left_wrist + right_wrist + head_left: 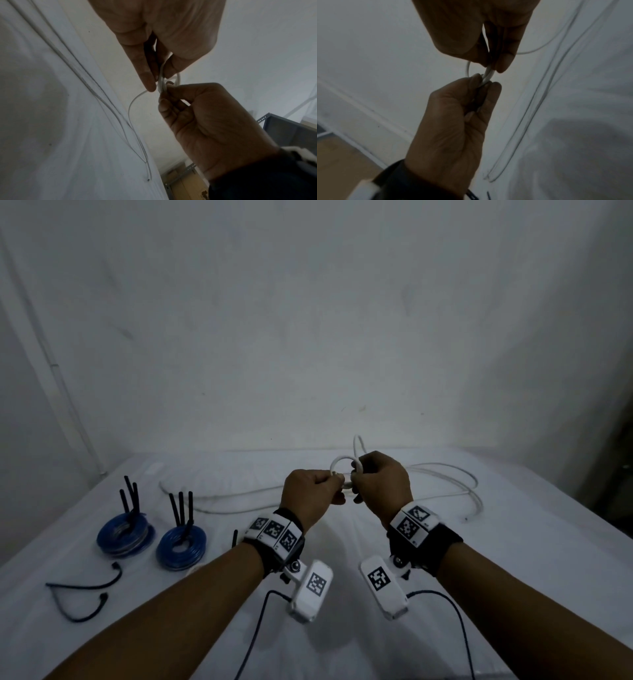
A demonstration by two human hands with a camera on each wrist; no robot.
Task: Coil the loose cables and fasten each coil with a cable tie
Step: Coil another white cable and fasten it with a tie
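Both hands are raised over the white table (pixel 342 642) and hold a small loop of white cable (pixel 337 464) between them. My left hand (pixel 334 481) pinches the loop's strands (pixel 162 83) between thumb and fingers. My right hand (pixel 356 474) grips the same loop (pixel 488 75) from the other side, fingertips almost touching the left ones. The rest of the white cable (pixel 448 474) trails loose over the table behind and to the right of my hands. Two loose black cable ties (pixel 87 585) lie at the front left.
Two blue cable coils (pixel 125 537) (pixel 181 547) lie at the left, each with black ties standing up from it. One more black tie (pixel 235 537) shows beside my left wrist. A plain wall stands behind the table. Wrist-camera leads (pixel 459 621) hang under my forearms.
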